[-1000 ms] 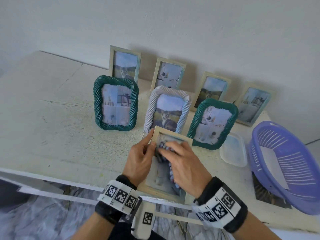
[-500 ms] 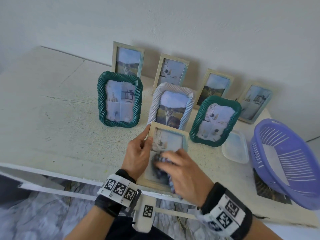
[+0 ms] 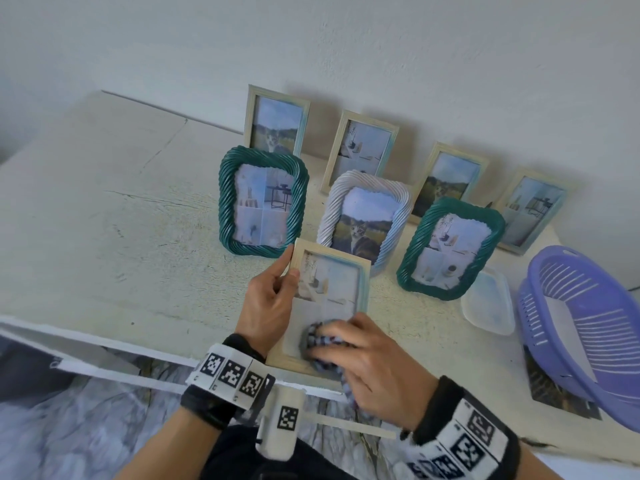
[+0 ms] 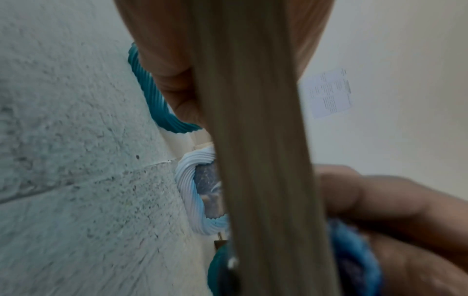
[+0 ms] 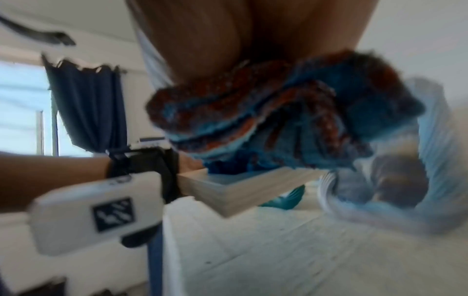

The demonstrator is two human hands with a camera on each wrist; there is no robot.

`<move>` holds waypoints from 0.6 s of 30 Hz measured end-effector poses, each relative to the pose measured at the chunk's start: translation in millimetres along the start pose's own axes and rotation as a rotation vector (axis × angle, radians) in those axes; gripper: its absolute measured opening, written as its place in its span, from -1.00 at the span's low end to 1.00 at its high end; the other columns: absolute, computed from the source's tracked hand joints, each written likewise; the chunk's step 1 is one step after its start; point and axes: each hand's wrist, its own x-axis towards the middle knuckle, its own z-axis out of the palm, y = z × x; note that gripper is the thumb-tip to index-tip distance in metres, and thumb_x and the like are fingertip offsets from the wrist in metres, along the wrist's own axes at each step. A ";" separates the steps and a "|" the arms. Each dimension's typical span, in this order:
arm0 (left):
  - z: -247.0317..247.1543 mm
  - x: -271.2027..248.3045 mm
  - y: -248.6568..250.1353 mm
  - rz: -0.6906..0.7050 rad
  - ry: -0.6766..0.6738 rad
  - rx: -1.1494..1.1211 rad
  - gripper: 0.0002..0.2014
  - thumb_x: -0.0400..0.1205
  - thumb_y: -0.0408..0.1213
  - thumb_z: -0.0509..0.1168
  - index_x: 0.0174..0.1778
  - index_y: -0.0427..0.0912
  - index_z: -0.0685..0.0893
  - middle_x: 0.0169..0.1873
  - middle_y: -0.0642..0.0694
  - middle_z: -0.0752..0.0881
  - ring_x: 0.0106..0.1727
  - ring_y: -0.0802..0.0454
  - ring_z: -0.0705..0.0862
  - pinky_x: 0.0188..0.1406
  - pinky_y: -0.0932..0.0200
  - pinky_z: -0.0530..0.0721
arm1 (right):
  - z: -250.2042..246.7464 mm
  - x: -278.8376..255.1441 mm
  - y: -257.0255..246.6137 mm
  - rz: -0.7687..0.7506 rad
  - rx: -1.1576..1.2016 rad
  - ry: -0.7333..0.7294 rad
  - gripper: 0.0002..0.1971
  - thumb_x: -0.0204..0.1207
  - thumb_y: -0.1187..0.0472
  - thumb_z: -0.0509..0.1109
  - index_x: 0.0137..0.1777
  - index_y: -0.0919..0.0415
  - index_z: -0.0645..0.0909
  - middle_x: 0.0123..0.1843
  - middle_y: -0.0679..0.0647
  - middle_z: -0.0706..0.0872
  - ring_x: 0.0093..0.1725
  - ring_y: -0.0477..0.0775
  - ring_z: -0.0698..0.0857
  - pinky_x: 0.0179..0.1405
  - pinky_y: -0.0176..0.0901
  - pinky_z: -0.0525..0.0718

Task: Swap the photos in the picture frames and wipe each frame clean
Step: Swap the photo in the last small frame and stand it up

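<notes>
Right hand (image 3: 374,362) moved cloth (image 3: 317,336) lower, left hand (image 3: 268,306) gripping pale wooden frame (image 3: 362,285), photo perhaps interiors.

A home: curtained window (image 5: 83,108), framed cat photos (image 3: 360,230).

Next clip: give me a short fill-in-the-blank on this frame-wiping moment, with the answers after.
1. The left hand holds the wooden frame by its ____ edge.
2. The right hand presses a ____ against the frame's glass.
3. The white twisted frame standing behind it shows a photo of a ____.
4. The lilac ____ sits at the table's right end.

Missing words: left; cloth; cat; basket
</notes>
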 end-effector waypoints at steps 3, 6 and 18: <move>-3.3 3.9 1.7 0.016 -0.001 0.012 -0.57 0.74 -0.16 0.17 0.56 -0.02 0.45 -0.38 -0.16 0.55 -0.40 0.00 0.42 -0.40 0.12 0.43 | -2.7 10.4 16.9 0.071 -0.003 -0.009 -0.61 0.53 0.23 0.08 0.04 0.01 0.76 0.13 -0.09 0.64 -0.04 0.03 0.52 -0.06 -0.18 0.65; -6.6 12.5 9.3 0.044 -0.009 0.011 -0.58 0.75 -0.21 0.15 0.57 -0.03 0.44 -0.42 -0.13 0.50 -0.44 0.03 0.39 -0.46 0.19 0.40 | -6.9 26.9 26.2 0.150 -0.023 0.047 -0.62 0.55 0.20 0.06 0.01 0.05 0.75 0.11 -0.06 0.63 -0.05 0.06 0.53 -0.07 -0.09 0.64; -33.6 24.7 22.3 0.068 -0.040 -0.089 -0.62 0.76 -0.40 0.13 0.51 -0.10 0.50 -0.05 0.26 0.77 -0.01 0.26 0.72 0.07 0.23 0.68 | 9.0 68.4 -26.8 0.104 -0.018 0.063 -0.63 0.36 0.45 0.34 0.17 0.19 0.65 0.07 0.11 0.58 -0.03 0.07 0.50 -0.02 -0.06 0.65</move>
